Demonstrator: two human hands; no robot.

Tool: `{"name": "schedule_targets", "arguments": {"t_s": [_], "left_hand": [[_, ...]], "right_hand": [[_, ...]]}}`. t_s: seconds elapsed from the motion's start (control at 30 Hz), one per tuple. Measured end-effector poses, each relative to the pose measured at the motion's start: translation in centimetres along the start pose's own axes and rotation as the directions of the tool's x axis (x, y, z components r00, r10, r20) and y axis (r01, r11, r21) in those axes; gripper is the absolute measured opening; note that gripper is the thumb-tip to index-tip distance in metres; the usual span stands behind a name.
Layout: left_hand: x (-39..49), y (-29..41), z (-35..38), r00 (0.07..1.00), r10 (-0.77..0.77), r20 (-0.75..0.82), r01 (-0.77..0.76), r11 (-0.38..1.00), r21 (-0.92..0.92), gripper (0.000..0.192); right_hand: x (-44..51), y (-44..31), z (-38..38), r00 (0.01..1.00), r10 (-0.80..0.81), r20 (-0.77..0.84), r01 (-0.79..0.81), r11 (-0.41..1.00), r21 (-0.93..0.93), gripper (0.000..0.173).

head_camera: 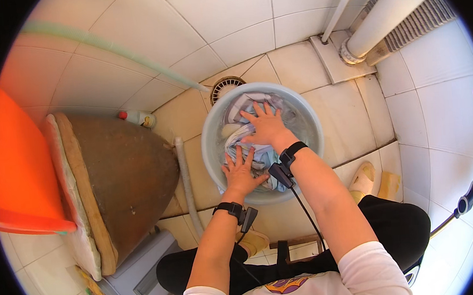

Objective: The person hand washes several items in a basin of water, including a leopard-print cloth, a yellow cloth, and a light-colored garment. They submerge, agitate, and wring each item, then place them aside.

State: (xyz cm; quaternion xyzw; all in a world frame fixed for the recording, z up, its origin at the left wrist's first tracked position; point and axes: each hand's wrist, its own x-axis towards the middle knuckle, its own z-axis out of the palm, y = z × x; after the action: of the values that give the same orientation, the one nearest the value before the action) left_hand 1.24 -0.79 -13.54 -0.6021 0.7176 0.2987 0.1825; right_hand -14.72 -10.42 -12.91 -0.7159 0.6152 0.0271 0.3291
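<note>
A round grey-blue plastic basin (209, 157) stands on the tiled floor before me, holding water and wet fabric. Light striped cloth (243, 132) lies bunched in it, with pale blue cloth (271, 158) on the near side. My left hand (240, 172) is spread palm down over the cloth at the near left. Farther in, my right hand (265, 125) rests with fingers apart on the fabric. Neither hand grips anything that I can see. A pale yellowish lump (231, 129), perhaps soap, sits at the basin's left inside. Black straps with small devices circle both wrists.
A floor drain (226, 86) with a green hose (165, 72) lies behind the basin. At left stand a large brown jar (127, 175), an orange bucket (20, 171), a capped bottle (138, 118) and a grey pipe (187, 183). A white drainpipe (388, 17) rises at right.
</note>
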Motion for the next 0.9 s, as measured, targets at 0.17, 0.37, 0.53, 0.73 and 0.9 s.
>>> {"name": "schedule_targets", "arguments": {"t_s": [0.17, 0.37, 0.53, 0.73, 0.9], "left_hand": [[0.6, -0.5, 0.1, 0.998, -0.004, 0.066, 0.006, 1.000, -0.028, 0.105], [1.1, -0.1, -0.6, 0.993, -0.014, 0.121, 0.020, 0.998, -0.051, 0.105], [0.9, -0.3, 0.1, 0.999, 0.012, 0.038, -0.012, 1.000, -0.008, 0.102], [0.5, -3.2, 2.4, 0.912, 0.172, -0.373, -0.243, 0.958, -0.152, 0.096], [0.4, -3.6, 4.1, 0.848, -0.312, -0.428, -0.136, 0.653, -0.745, 0.098]], "right_hand": [[1.5, 1.2, 1.7, 0.945, 0.172, 0.277, -0.191, 0.981, 0.041, 0.100], [3.5, 2.9, 3.9, 0.910, 0.235, 0.341, -0.280, 0.956, 0.088, 0.095], [4.0, 3.5, 4.9, 0.915, 0.214, 0.342, -0.274, 0.951, 0.140, 0.088], [2.5, 4.9, 6.1, 0.957, 0.205, 0.204, -0.245, 0.950, 0.194, 0.065], [-0.7, 5.0, 5.7, 0.982, 0.184, 0.033, -0.183, 0.903, 0.389, 0.057]]}}
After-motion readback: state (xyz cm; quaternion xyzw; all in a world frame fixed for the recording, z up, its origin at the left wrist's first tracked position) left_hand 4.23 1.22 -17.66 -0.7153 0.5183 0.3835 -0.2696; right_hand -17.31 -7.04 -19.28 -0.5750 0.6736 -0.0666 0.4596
